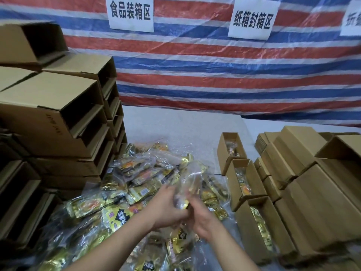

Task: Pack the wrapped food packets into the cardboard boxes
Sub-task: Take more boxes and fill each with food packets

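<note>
Both hands around one crinkly clear-and-gold packet

Gold-wrapped packets heaped beside three open, part-filled boxes.

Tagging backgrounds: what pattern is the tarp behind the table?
Red, white and blue stripes on the tarp, clearest in the head view.
</note>
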